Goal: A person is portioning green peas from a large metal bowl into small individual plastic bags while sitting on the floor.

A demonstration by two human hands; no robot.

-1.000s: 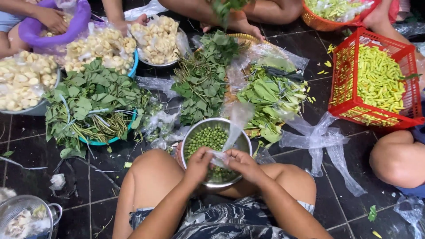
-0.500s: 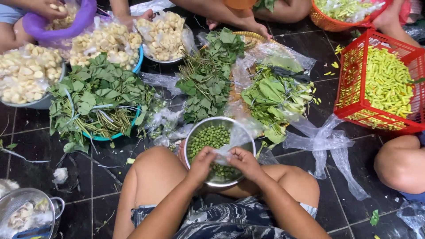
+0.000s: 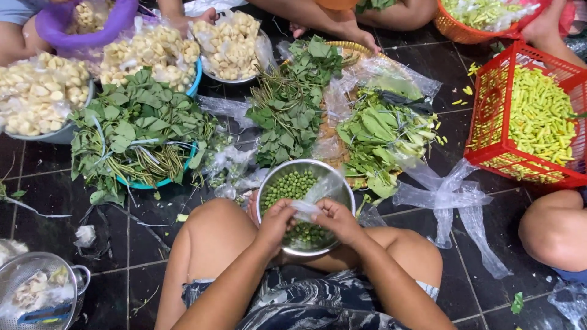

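Item: my left hand (image 3: 276, 219) and right hand (image 3: 338, 218) pinching a clear plastic bag (image 3: 319, 194) over round steel bowl of green peas (image 3: 304, 205); leaf bundles (image 3: 287, 110) crowd beyond, bare dark tiled floor (image 3: 122, 244) left.

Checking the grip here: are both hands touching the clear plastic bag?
Touching. The head view shows the left hand and right hand pinching the clear plastic bag between them.

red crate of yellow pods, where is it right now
In the head view the red crate sits on the dark floor at far right, beside the clear bags.
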